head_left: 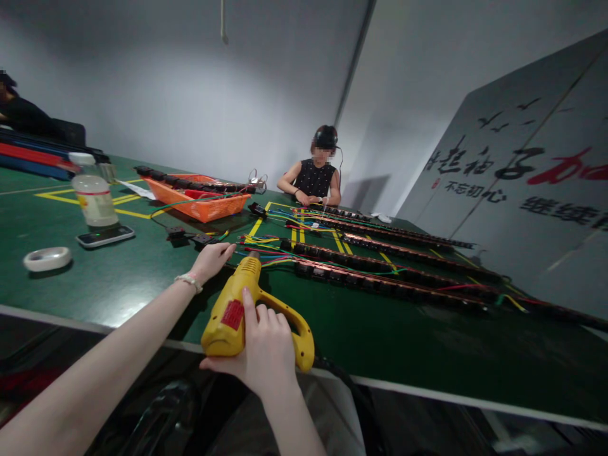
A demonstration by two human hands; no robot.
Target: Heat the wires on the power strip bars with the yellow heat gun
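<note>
A yellow heat gun [222, 334] with a red label is gripped by my right hand [268, 345], its thumb and fingers around the body. The nozzle points away from me at a bundle of coloured wires [273, 256]. My left hand [213, 261], a bracelet at its wrist, is closed with the fingertips pinching these wires just left of the nozzle. From the bundle the wires run right to a long dark strip with copper edges [361, 278]. Exactly which wires the left fingers hold is hard to see.
Further strips [418, 250] lie across the green table [380, 342]. Left stand an orange basket [199, 206], a bottle [95, 196], a phone [105, 236] and a white tape roll [47, 259]. A co-worker [316, 180] sits opposite; another person [26, 117] is far left.
</note>
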